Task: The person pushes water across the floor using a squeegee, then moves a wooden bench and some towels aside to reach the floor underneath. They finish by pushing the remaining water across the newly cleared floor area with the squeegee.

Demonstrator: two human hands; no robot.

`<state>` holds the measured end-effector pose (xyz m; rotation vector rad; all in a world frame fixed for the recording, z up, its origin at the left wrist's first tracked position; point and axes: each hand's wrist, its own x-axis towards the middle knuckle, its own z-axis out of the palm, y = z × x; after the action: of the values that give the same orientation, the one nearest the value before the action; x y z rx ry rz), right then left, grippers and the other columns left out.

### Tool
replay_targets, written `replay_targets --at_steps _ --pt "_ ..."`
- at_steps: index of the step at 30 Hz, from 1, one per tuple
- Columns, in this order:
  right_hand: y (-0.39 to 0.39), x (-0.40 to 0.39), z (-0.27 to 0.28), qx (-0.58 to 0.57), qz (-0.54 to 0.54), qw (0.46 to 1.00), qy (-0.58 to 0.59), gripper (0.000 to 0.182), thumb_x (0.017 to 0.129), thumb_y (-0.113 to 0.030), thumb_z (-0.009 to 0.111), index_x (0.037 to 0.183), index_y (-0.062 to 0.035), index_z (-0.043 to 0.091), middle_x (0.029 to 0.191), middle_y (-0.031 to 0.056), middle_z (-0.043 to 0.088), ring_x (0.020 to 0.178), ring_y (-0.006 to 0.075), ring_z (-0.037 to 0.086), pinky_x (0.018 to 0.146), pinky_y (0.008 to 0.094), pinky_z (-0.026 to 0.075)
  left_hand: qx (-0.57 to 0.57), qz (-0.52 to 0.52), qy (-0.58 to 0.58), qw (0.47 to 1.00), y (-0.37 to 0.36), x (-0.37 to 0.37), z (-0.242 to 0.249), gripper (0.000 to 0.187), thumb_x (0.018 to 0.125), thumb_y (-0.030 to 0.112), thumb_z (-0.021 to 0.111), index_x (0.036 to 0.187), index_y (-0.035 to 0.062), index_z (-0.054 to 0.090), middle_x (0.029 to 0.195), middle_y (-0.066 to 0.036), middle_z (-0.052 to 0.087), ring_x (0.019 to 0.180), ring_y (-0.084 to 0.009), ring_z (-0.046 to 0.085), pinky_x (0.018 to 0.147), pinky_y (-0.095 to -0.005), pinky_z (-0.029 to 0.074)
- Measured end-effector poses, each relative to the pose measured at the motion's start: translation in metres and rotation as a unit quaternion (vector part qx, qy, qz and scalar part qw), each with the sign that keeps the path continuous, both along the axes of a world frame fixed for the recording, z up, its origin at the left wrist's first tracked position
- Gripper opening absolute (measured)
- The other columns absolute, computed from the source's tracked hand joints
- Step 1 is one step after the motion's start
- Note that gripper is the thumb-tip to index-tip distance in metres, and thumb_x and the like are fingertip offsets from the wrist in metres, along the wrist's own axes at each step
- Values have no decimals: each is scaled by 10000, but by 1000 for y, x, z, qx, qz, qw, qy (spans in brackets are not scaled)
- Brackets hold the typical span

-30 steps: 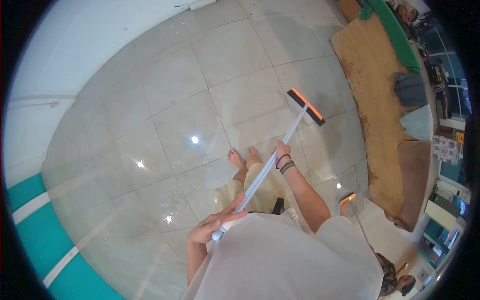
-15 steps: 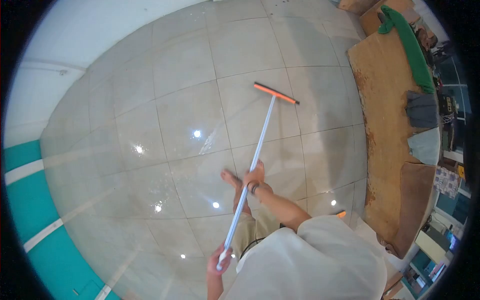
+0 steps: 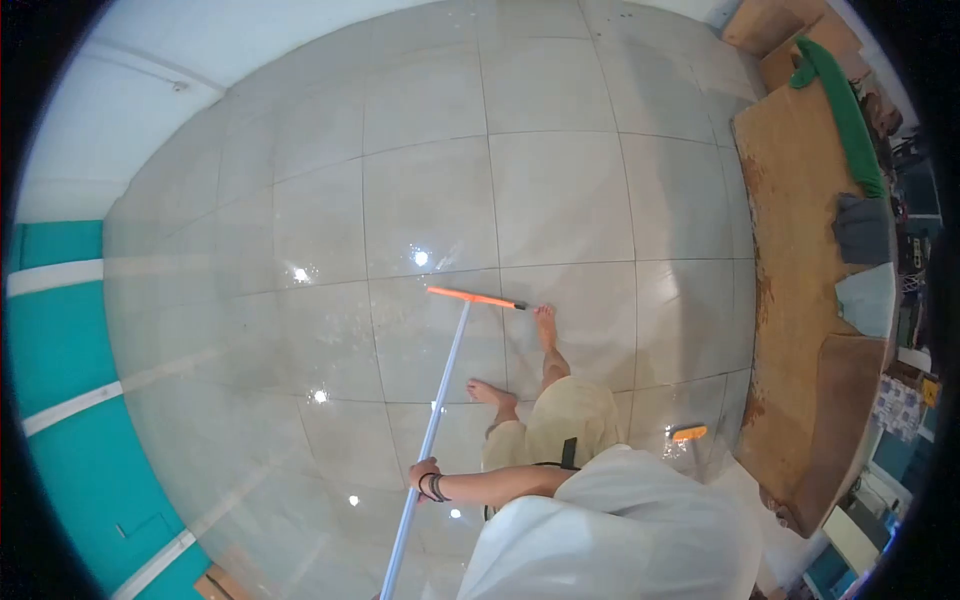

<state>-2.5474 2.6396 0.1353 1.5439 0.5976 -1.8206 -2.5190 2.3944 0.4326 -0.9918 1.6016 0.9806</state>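
My right hand (image 3: 424,478), with dark bands at the wrist, is wrapped round the pale pole of a floor squeegee (image 3: 447,375). The squeegee's orange head (image 3: 475,298) lies on the tiled floor just ahead of my bare feet, its dark right end close to my right foot (image 3: 545,325). My left foot (image 3: 490,393) is to the right of the pole. At the bottom edge the pole runs out of view; only a sliver of what looks like my left hand (image 3: 377,597) shows there, its fingers hidden.
The tiled floor (image 3: 560,190) shines, with wet-looking patches. A wooden board or tabletop (image 3: 800,250) runs along the right, with cloths on it. An orange object (image 3: 690,433) lies on the floor near it. A teal and white wall (image 3: 60,340) stands left.
The squeegee head has come back towards my feet and to the left. My right hand has moved down and left with the pole. My left hand has nearly left the view; my feet have shifted.
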Motion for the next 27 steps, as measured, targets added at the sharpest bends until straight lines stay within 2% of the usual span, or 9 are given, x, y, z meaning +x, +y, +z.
replay_targets --at_steps 5,7,9,14,17,18,22,24,27 --pt "-45 -1 -109 52 -17 997 57 293 776 -186 428 923 59 363 759 202 568 571 310 597 384 386 511 63 -25 26 997 14 -17 -45 459 792 230 514 1190 45 380 834 -53 497 753 -135 509 631 -234 452" --pt "8 -5 -104 100 25 993 53 294 777 -188 431 922 61 372 752 201 567 569 311 597 386 389 511 308 -88 -115 940 -10 -51 -131 427 812 188 475 1187 64 313 699 -93 457 369 -96 366 279 -183 274" --pt "60 2 -69 138 -33 990 24 331 772 -209 430 989 20 328 769 195 562 555 304 590 366 383 494 356 -78 -109 925 7 -56 -158 453 829 159 433 1231 49 255 701 -86 448 361 -71 339 297 -167 270" --pt "111 14 -99 340 -26 937 -83 379 786 -256 394 1047 3 302 762 186 558 518 284 577 372 362 484 358 -152 -178 904 69 -55 -199 400 833 176 451 1188 50 316 677 -45 436 370 -59 330 309 -158 261" --pt "164 21 -120 314 -74 946 -46 425 789 -252 389 1108 6 277 786 188 560 520 274 580 407 344 495 361 -303 -102 876 113 -58 -229 385 837 201 457 1172 49 344 629 -10 416 374 -54 326 316 -154 258" --pt "178 23 -154 282 -110 952 -40 459 789 -241 394 1152 6 261 801 188 564 519 265 581 425 339 500 362 -306 -104 874 138 -62 -225 385 837 201 457 1172 49 344 629 -10 416 374 -54 326 316 -154 258" --pt "265 20 -117 317 -101 943 -11 472 796 -211 372 1200 0 248 853 201 565 606 269 597 532 364 510 365 -321 -131 864 238 -88 -222 397 850 207 433 1203 59 325 614 -3 411 373 -58 330 309 -170 275" --pt "302 12 -187 459 -96 881 -66 381 801 -281 375 962 62 414 706 193 578 515 287 587 465 338 484 368 -302 -146 867 288 -102 -235 384 853 207 427 1196 61 334 611 -2 409 373 -59 333 306 -176 280" --pt "379 11 -187 439 -109 888 -86 382 801 -273 364 985 60 395 754 212 572 607 293 588 552 350 482 370 -298 -159 866 368 -107 -259 360 864 200 403 1201 90 341 604 1 398 368 -61 337 304 -183 288"
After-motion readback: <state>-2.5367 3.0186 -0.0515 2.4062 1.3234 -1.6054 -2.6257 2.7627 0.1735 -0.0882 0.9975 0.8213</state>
